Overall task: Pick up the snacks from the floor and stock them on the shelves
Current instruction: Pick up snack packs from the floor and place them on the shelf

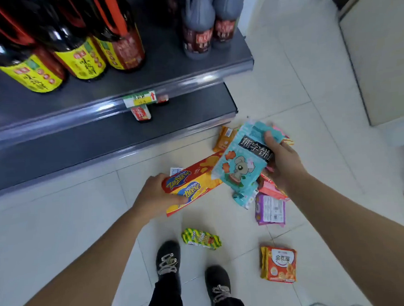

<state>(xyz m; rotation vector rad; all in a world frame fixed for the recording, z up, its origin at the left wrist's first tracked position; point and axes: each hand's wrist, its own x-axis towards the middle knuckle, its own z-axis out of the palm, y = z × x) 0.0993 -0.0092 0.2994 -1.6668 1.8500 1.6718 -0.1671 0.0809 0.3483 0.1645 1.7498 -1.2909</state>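
My left hand grips two long cheese cracker packs, one red and one yellow, held above the floor. My right hand holds a turquoise biscuit bag with a cartoon animal on it, and further packets show behind its fingers. On the tiles lie a purple pack, a green and yellow packet, an orange snack pack, an orange packet by the shelf base, and a small turquoise pack.
A grey shelf carries dark sauce bottles with yellow labels and grey bottles. The lower shelf holds a small red item. My two black shoes stand on the white tiles. A beige cabinet stands at right.
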